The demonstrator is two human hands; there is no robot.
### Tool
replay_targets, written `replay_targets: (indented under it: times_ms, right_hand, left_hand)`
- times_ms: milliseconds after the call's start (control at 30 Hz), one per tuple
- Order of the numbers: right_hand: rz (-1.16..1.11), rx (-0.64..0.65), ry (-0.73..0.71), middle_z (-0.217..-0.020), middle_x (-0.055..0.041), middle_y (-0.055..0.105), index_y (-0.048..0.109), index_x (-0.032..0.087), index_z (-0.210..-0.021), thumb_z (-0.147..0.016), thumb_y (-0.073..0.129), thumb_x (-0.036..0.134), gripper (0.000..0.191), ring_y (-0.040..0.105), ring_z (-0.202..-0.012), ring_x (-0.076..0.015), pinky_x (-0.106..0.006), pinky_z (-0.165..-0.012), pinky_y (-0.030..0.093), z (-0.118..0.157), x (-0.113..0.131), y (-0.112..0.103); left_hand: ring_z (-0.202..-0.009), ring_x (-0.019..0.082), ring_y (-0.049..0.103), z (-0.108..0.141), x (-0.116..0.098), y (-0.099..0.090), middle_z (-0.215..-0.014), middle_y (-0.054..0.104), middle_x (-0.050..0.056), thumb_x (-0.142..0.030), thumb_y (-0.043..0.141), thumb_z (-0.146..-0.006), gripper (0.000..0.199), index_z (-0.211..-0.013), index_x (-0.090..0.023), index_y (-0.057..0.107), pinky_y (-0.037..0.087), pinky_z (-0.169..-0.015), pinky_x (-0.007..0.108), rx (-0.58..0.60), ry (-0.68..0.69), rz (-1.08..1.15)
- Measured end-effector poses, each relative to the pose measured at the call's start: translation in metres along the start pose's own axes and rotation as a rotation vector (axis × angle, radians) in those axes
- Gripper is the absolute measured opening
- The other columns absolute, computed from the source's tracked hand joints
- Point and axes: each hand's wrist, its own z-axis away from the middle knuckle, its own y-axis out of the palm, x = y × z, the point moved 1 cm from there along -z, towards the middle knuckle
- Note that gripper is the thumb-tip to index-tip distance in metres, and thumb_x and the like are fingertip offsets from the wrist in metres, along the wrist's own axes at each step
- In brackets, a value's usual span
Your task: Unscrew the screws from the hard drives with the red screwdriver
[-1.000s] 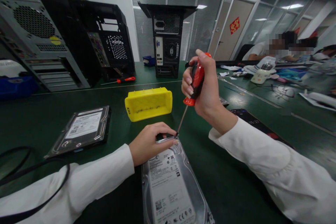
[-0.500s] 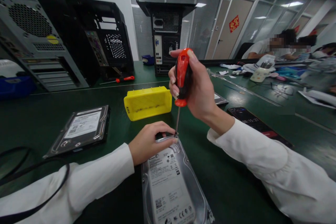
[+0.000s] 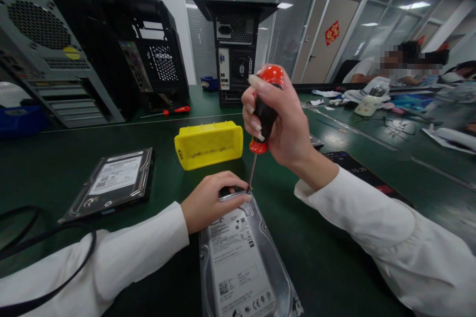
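Observation:
A silver hard drive [image 3: 241, 262] lies label up on the green table in front of me. My left hand [image 3: 213, 198] is closed on its far end, thumb on the top face and fingers over the far edge. My right hand [image 3: 284, 114] grips a screwdriver [image 3: 266, 114] with a red and black handle. The shaft leans slightly, and its tip meets the drive's far corner beside my left fingertips. Whether a screw sits under the tip is too small to tell. Just beyond stands a yellow bin [image 3: 209, 146] with small dark bits inside.
Another hard drive [image 3: 119, 176] lies at left, and a phone [image 3: 357, 171] at right. Computer cases [image 3: 238, 54] stand along the back, with a second screwdriver [image 3: 169, 111] before them. A black cable [image 3: 48, 230] crosses the left. People [image 3: 397, 67] sit far right.
My right hand has turned around the screwdriver handle, the thumb now lying across its top, and the handle has tipped slightly right. My left hand and the hard drive stay put.

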Motion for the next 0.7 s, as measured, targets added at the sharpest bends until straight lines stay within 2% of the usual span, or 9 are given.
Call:
replay_targets:
  times_ms: [67,200,400,567,700]
  right_hand:
    - [-0.026,-0.024,-0.005,-0.058,0.0058,0.041,0.046,0.023,-0.084,-0.083,0.051,0.035,0.013,0.032,-0.040,-0.0055,-0.017,-0.035,0.021,-0.0015,-0.0003,-0.0016]
    - [-0.080,-0.025,0.007,-0.054,0.0042,0.040,0.050,0.020,-0.078,-0.086,0.037,0.050,0.034,0.031,-0.037,-0.0054,-0.018,-0.033,0.020,-0.0036,-0.0001,-0.0049]
    - [-0.098,-0.008,0.049,-0.057,0.0028,0.046,0.049,0.018,-0.072,-0.084,0.044,0.047,0.032,0.040,-0.039,-0.0056,-0.016,-0.031,0.027,-0.0038,0.0019,-0.0043]
    - [-0.085,0.009,-0.042,-0.066,0.0008,0.052,0.052,0.018,-0.068,-0.084,0.047,0.041,0.029,0.056,-0.056,-0.0087,-0.018,-0.043,0.046,-0.0038,0.0032,-0.0013]
    - [-0.046,-0.020,-0.099,-0.070,0.0008,0.054,0.052,0.018,-0.069,-0.086,0.045,0.040,0.029,0.059,-0.059,-0.0078,-0.017,-0.048,0.051,-0.0038,0.0017,-0.0009]
  left_hand:
    - [-0.085,0.016,0.058,0.0000,0.0002,-0.0001,-0.098,0.063,0.003,-0.030,0.060,-0.083,0.023,-0.101,-0.018,0.066,0.046,-0.077,0.026,0.003,-0.003,0.000]
    - [-0.084,0.015,0.058,0.0009,0.0010,-0.0002,-0.098,0.063,0.003,-0.030,0.060,-0.083,0.023,-0.101,-0.018,0.066,0.046,-0.075,0.026,0.006,-0.012,0.008]
    - [-0.084,0.015,0.058,0.0002,0.0026,-0.0001,-0.097,0.063,0.003,-0.029,0.059,-0.083,0.022,-0.101,-0.018,0.066,0.045,-0.076,0.026,0.006,-0.008,0.002]
    - [-0.085,0.015,0.058,0.0001,0.0026,-0.0011,-0.099,0.063,0.003,-0.030,0.058,-0.084,0.022,-0.102,-0.020,0.065,0.045,-0.076,0.026,0.019,-0.021,-0.009]
    - [-0.085,0.015,0.058,0.0003,0.0031,-0.0009,-0.099,0.063,0.002,-0.030,0.058,-0.084,0.022,-0.102,-0.019,0.065,0.045,-0.076,0.026,0.023,-0.019,-0.004]
